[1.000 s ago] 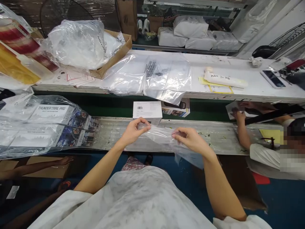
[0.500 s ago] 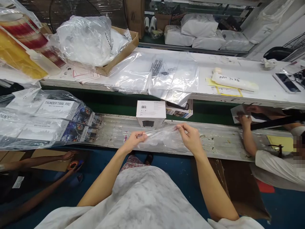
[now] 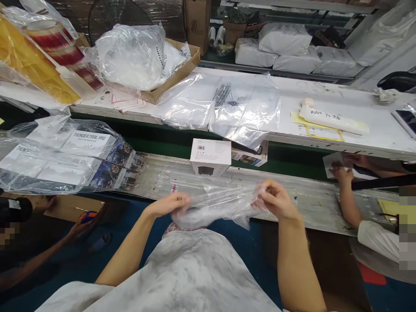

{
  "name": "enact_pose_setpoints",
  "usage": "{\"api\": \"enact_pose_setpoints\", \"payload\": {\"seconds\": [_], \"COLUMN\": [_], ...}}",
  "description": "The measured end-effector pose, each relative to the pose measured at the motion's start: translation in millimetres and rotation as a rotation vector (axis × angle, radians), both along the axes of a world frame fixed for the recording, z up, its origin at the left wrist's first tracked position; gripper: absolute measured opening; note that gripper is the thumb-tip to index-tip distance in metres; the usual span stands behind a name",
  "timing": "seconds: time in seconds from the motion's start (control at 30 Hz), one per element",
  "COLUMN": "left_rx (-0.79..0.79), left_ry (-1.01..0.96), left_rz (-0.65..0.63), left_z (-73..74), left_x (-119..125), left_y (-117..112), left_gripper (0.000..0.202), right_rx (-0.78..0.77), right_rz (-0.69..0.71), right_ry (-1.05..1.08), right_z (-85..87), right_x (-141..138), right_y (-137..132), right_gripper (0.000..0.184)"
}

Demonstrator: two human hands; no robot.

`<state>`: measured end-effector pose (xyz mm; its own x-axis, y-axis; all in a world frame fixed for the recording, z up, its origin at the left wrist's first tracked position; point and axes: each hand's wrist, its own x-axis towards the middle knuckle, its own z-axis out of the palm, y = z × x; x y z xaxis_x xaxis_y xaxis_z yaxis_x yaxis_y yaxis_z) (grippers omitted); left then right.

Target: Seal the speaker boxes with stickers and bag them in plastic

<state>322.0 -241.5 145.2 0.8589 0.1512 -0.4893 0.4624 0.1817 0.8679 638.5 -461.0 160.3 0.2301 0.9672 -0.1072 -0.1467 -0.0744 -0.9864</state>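
Observation:
A clear plastic bag [image 3: 217,206] is stretched between my two hands above the near edge of the bench, blurred by motion. My left hand [image 3: 170,204] grips its left end with closed fingers. At the other end, my right hand [image 3: 274,198] pinches the film between thumb and fingers. Just beyond the bag stands a white box [image 3: 211,157] with a barcode and a dark picture on its front. Behind that box, partly covered, is a second printed box [image 3: 251,154]. Neither hand touches the boxes.
Bagged boxes marked THUNDER TRAIL PRO [image 3: 87,141] lie at left. Flat clear bags [image 3: 245,108] overhang the white shelf [image 3: 289,86], beside a carton [image 3: 180,73] of plastic. A co-worker's hands [image 3: 342,173] hold a white sheet at right; another person's hand [image 3: 79,225] is at lower left.
My hands have moved farther apart and lower, pulling the bag wider and closer to me. The view has shifted slightly, so the bench things appear farther right.

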Motion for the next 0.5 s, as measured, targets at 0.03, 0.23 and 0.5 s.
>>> {"api": "enact_pose_setpoints", "payload": {"seconds": [0.03,0.23,0.5], "left_rx": [-0.131,0.056,0.370], "left_ry": [0.021,-0.252,-0.235], "left_rz": [-0.167,0.598,1.032], "left_z": [-6.6,-50.0,-81.9], "left_x": [-5,25,175], "left_y": [-1,48,154], "left_gripper": [0.054,0.041,0.033], "right_rx": [-0.048,-0.219,-0.117], "right_rz": [-0.122,-0.420,-0.661], "right_ry": [-0.037,-0.210,-0.231], "right_z": [-13.1,-96.6,-115.0], "right_x": [-3,-23,25], "right_y": [7,68,157], "right_gripper": [0.038,0.052,0.057]}}
